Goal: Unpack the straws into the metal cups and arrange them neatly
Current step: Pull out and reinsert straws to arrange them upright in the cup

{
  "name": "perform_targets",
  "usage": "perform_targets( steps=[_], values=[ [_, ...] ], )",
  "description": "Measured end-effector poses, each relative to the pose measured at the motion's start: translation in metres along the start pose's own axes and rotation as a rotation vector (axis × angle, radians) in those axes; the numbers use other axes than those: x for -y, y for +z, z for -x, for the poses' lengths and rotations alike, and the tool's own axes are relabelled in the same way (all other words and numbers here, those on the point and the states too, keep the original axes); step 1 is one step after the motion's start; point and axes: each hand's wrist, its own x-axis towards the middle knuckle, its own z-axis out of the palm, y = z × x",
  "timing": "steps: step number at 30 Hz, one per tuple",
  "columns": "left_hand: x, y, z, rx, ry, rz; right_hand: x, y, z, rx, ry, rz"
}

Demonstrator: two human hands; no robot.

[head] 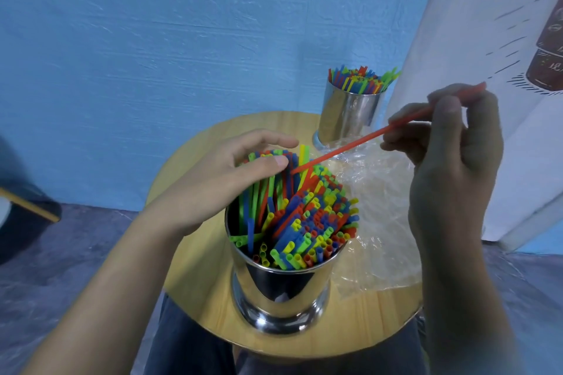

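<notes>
Two metal cups stand on the round wooden bench. The near cup is packed with coloured straws. Most stand upright toward its right side, while a fan of them leans away at the left, where the dark gap inside the rim hides their lower ends.

The left hand rests over those leaning tops, its fingers loosely bent and a little apart, the thumb lying on the straw ends. How many straws sit under the palm cannot be told.

The right hand pinches a single red straw between thumb and fingertips near its upper end. Its lower tip points down at the tops in the near cup, just beside the left thumb; whether it touches them is unclear.

The far cup stands at the bench's back edge, holding a second bunch of straws. Crumpled clear plastic wrap, lying right of the near cup, partly covers its base.

The right forearm hides the bench's right rim. A white panel with a drawing is cut off at the right edge, and a dark shape at the left edge is too blurred to identify.
</notes>
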Motion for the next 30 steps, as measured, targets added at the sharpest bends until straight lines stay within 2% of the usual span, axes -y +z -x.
perform_targets(
  steps=[2, 7, 11, 14, 19, 21, 25, 30],
  values=[
    [0.001, -0.001, 0.0, -0.001, -0.021, 0.029, 0.001, 0.004, 0.001, 0.073, 0.026, 0.069],
    [0.001, 0.001, 0.002, 0.028, -0.074, 0.114, -0.008, 0.012, 0.009, 0.384, 0.089, 0.334],
    [0.006, 0.004, 0.005, 0.019, -0.097, 0.136, -0.01, 0.016, 0.015, 0.451, 0.122, 0.319],
    [0.007, 0.006, 0.007, 0.008, -0.085, 0.126, -0.011, 0.015, 0.014, 0.529, 0.116, 0.401],
    [-0.003, 0.003, 0.002, 0.009, -0.012, -0.003, -0.008, 0.009, 0.011, 0.69, 0.255, 0.358],
    [-0.006, 0.004, -0.002, 0.0, 0.001, -0.069, -0.009, 0.006, 0.011, 0.686, 0.252, 0.371],
    [-0.008, 0.006, -0.006, 0.002, 0.021, -0.351, -0.014, 0.003, 0.011, 0.602, 0.291, 0.4],
    [-0.015, 0.008, -0.005, -0.023, -0.003, -0.537, -0.011, 0.006, 0.009, 0.684, 0.308, 0.319]
  ],
)
